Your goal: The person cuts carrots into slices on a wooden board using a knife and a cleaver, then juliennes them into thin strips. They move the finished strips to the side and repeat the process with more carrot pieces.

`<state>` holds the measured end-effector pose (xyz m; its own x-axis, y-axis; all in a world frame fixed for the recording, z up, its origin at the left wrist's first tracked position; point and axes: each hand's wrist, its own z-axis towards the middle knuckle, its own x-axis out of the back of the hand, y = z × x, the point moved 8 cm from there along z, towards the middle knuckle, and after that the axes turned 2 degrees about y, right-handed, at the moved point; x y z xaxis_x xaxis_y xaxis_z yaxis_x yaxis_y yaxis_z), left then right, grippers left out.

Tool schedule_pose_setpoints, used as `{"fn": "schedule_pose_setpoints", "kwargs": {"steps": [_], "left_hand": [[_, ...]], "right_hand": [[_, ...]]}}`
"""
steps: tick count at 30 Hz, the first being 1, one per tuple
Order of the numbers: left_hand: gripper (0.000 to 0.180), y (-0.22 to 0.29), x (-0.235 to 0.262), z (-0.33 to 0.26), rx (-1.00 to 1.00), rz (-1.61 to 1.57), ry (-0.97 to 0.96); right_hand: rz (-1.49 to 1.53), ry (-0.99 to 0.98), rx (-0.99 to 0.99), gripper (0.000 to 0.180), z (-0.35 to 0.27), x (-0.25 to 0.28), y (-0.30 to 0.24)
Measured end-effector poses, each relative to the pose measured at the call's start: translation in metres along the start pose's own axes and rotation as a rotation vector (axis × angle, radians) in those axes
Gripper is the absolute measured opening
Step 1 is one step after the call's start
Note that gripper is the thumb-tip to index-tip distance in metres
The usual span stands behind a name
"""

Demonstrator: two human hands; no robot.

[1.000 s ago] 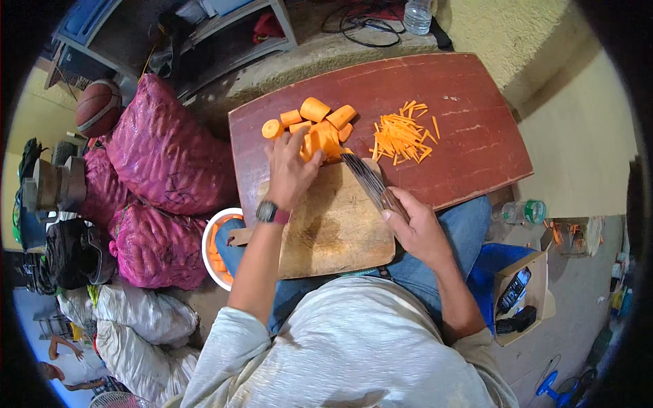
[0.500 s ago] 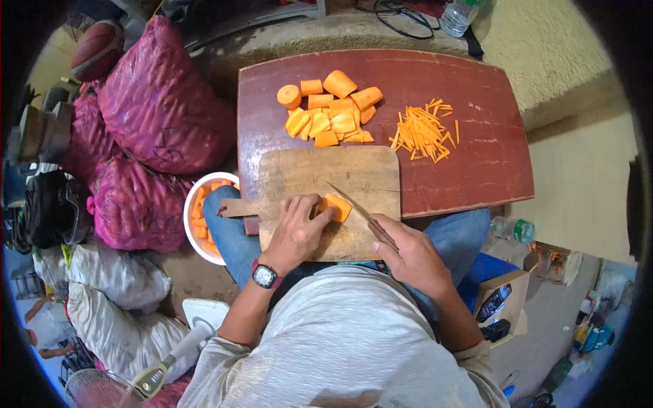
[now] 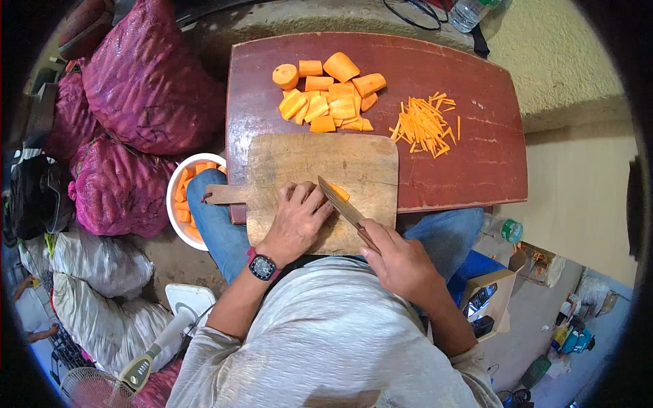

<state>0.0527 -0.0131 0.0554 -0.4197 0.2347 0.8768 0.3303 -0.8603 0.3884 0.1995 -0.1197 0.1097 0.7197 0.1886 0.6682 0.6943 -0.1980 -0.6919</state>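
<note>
Since half a second ago the left hand point(image 3: 297, 221) has stayed pressed on the carrot piece point(image 3: 338, 192) on the board point(image 3: 354, 163), while the knife point(image 3: 345, 207) now lies closer along its fingertips. A second ago that hand was out at the chunk pile point(image 3: 330, 95), well beyond both hands. The right hand point(image 3: 401, 262) is clenched around the knife handle, which it hides. The left fingers curl over the piece, covering most of it, so its shape is hard to judge. The desk point(image 3: 476, 163) carries all.

Red-brown low table point(image 3: 476, 170), purple mesh sacks point(image 3: 146, 75) left, concrete floor point(image 3: 578, 61), maybe daylight
</note>
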Motion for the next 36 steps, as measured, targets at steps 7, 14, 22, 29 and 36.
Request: {"fn": "schedule_pose_setpoints", "kwargs": {"steps": [7, 14, 22, 29, 36], "left_hand": [[0.034, 0.002, 0.001, 0.004, 0.03, 0.042, 0.006], [0.034, 0.004, 0.002, 0.003, 0.004, 0.046, 0.012], [0.035, -0.001, -0.001, 0.002, 0.039, 0.028, 0.016], [0.037, -0.002, 0.001, 0.0, 0.029, 0.034, 0.023], [0.034, -0.001, 0.005, 0.002, 0.056, -0.004, 0.037]], "right_hand": [[0.033, -0.129, -0.044, 0.047, 0.014, 0.011, 0.01], [-0.041, -0.184, -0.082, 0.041, 0.016, 0.012, 0.008], [-0.027, -0.135, -0.01, 0.037, 0.017, 0.009, 0.006], [-0.016, -0.122, 0.037, 0.036, 0.038, 0.005, -0.005], [-0.009, -0.176, -0.076, 0.036, 0.04, 0.001, -0.003]]}}
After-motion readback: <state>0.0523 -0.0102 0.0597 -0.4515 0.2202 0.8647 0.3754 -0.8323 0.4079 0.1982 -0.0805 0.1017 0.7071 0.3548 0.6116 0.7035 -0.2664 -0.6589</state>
